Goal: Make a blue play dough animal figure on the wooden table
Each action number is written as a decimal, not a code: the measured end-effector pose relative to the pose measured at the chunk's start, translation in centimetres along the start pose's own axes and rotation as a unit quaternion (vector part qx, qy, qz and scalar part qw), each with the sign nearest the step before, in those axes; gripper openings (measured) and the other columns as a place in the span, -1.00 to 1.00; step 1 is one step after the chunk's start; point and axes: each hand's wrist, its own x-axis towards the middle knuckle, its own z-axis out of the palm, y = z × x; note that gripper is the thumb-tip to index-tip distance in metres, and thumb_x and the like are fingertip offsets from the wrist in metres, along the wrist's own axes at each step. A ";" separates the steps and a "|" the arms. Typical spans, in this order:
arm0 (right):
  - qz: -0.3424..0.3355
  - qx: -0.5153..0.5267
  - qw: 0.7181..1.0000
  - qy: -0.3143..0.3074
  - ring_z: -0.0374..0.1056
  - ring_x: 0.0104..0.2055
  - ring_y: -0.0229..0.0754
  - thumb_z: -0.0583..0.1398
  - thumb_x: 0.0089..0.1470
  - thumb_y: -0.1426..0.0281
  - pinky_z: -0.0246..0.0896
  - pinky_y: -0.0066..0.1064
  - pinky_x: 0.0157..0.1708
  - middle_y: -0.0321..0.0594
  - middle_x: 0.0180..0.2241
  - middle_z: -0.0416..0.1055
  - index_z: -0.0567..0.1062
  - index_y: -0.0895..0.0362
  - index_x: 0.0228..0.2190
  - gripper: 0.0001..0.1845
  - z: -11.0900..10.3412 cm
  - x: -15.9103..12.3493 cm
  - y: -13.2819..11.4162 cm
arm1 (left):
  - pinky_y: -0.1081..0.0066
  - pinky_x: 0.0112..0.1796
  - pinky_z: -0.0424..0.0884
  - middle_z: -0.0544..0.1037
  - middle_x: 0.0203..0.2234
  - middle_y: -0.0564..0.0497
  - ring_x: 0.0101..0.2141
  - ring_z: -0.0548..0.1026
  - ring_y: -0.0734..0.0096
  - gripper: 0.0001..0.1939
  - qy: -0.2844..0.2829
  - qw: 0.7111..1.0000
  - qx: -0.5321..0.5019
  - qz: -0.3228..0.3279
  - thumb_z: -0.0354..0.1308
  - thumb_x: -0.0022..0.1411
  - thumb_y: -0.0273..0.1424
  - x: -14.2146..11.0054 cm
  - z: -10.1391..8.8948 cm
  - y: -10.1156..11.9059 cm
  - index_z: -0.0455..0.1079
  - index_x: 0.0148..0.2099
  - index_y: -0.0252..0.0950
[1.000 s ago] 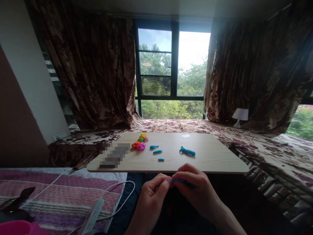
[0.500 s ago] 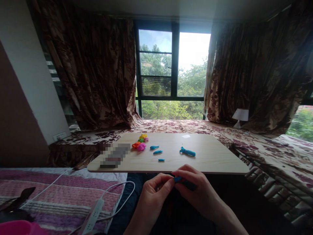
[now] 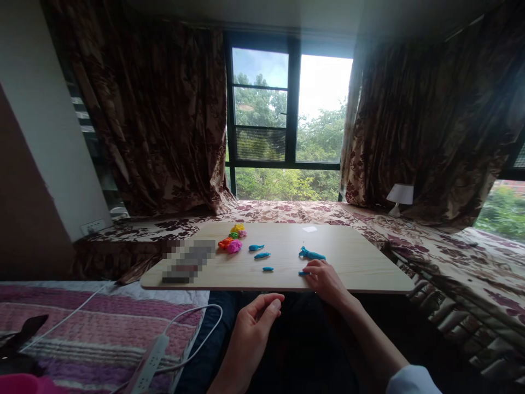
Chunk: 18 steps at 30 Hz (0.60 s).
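Right hand (image 3: 326, 279) comes forward over the table (image 3: 365, 268), fingertips pinched on a blue piece (image 3: 302, 273) just inside the table's near edge; left hand (image 3: 257, 322), curled narrow with nothing visible in it, hangs before the table; too firm a pinch could dent the soft-looking piece
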 end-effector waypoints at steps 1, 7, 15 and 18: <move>-0.004 -0.010 1.000 -0.010 0.28 -0.09 -0.07 0.10 0.06 0.42 0.14 -0.24 -0.06 -0.15 -0.18 0.43 0.53 0.07 -0.24 -0.76 0.1 -0.1 -0.2 | 0.35 -0.21 0.31 0.58 -0.42 -0.02 -0.33 0.47 0.28 -0.67 -0.001 1.000 -0.001 0.002 0.14 0.02 -0.17 0.0 0.0 0.1 0.51 -0.26 -0.30; -0.027 -0.053 0.996 -0.064 0.16 0.10 -0.06 0.02 0.14 0.29 -0.04 -0.20 0.08 -0.11 0.06 0.28 0.35 0.10 0.00 -0.60 0.8 -0.8 -2.1 | 0.35 -0.20 0.30 0.57 -0.39 -0.03 -0.32 0.47 0.29 -0.65 -0.007 1.000 -0.006 -0.004 0.14 0.03 -0.18 -0.1 -0.5 0.4 0.50 -0.21 -0.30; -0.045 -0.114 0.987 -0.106 -0.12 0.25 -0.10 -0.07 0.18 0.18 -0.28 -0.15 0.18 -0.14 0.21 0.00 0.13 0.09 0.15 -0.46 0.1 -3.6 -3.4 | 0.31 -0.16 0.31 0.57 -0.37 -0.05 -0.30 0.46 0.26 -0.66 -0.029 0.999 -0.023 -0.004 0.14 0.04 -0.18 -0.4 -0.2 1.0 0.51 -0.24 -0.31; -0.007 -0.122 0.984 -0.127 -0.08 0.23 -0.03 -0.03 0.12 0.09 -0.26 -0.09 0.17 -0.05 0.19 0.03 0.10 0.18 0.16 -0.34 0.1 -2.2 -3.0 | 0.31 -0.14 0.31 0.57 -0.34 -0.06 -0.26 0.46 0.25 -0.68 -0.057 0.998 -0.022 -0.006 0.13 0.06 -0.20 -0.6 -0.4 1.4 0.51 -0.23 -0.31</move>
